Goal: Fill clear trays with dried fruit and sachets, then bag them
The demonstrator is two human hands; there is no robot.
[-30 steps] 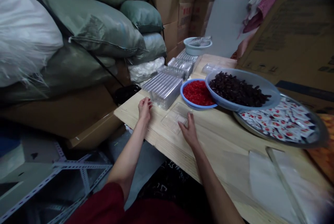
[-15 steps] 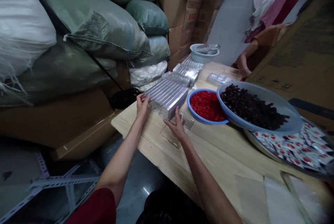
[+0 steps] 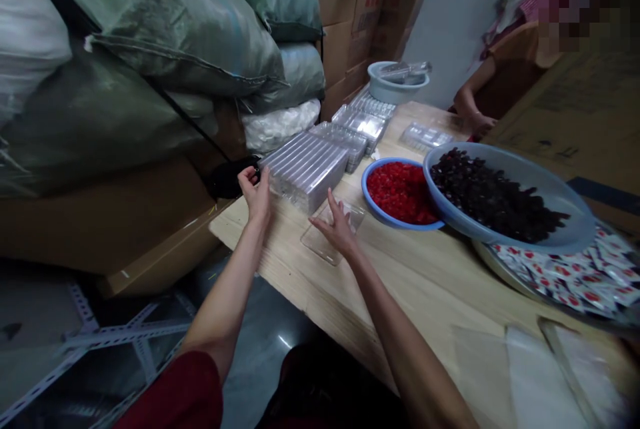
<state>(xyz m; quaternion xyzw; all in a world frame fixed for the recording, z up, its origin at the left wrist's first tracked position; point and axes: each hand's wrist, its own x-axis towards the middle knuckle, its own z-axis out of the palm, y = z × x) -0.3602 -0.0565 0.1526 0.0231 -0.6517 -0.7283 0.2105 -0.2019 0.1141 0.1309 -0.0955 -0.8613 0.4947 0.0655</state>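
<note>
A block of stacked clear plastic trays [image 3: 306,166] with ridged tops sits near the table's far left edge. My left hand [image 3: 257,194] is at its left front corner, fingers bent and apart, holding nothing; whether a fingertip touches the stack I cannot tell. Near the front right corner of the stack, my right hand [image 3: 340,224] is open, thumb and fingers spread. Beneath it a thin clear plastic tray or lid [image 3: 320,247] lies flat on the wooden table [image 3: 400,282], partly hidden by the hand.
Further back are more clear tray stacks [image 3: 363,124] and a pale basin [image 3: 395,90]. To the right stand a basin of red pieces [image 3: 367,206], a basin of dark pieces [image 3: 580,232] and a tray of sachets [image 3: 575,282]. Sacks [image 3: 200,36] rise at left; a co-worker's arm [image 3: 473,99] shows behind.
The stack of trays has shifted left relative to the red basin. My left hand has loosened from its side, and my right hand has spread open at its corner. The view has also shifted.
</note>
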